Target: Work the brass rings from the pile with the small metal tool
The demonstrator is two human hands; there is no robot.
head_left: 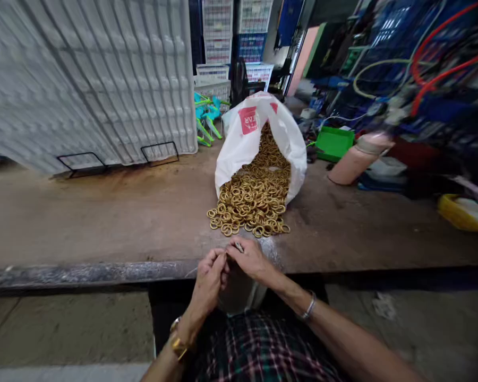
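The left hand point(210, 278) and right hand point(249, 260) are held close together over the near edge of the counter point(103, 223). A small pale object point(239, 247) is held in the right grip; the left grip is pinched narrow, its contents hidden. Gold-coloured rings point(250, 199) are heaped from a white bag point(239, 151) toward that edge, just beyond the hands.

Left hand point(207, 280) and right hand point(252, 260) were close together at the worktop point(103, 223)'s front edge. Rings point(249, 201) lay just beyond, inside and spilling from the bag point(239, 146). Left: panels point(115, 79) stood on the worktop, wire stands point(159, 144) at their foot. Right of the bag: tray point(334, 143), bottle point(356, 162), then basin point(456, 213). Behind the worktop, I saw stacked crates point(217, 26).
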